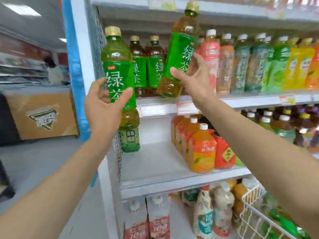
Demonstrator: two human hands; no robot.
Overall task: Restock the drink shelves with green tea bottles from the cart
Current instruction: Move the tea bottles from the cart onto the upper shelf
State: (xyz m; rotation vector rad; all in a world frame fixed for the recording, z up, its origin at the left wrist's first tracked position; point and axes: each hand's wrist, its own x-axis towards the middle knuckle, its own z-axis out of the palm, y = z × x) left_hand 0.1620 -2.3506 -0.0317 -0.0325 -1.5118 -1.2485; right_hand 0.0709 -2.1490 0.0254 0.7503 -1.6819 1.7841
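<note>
Restocking seems underway; shelved bottles (148, 69) are seen between the hands; an upright bottle (119, 73) is gripped by the left hand (101, 104), a tilted bottle (179, 52) by the right hand (195, 78).

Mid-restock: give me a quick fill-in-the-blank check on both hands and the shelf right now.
The left hand grips a green-labelled plastic tea bottle with a ___ cap.
The right hand holds a matching second bottle, ___ rather than upright.
Shelved green tea bottles seen between them on the white metal shelf number ___.
Missing words: gold; tilted; two.
</note>
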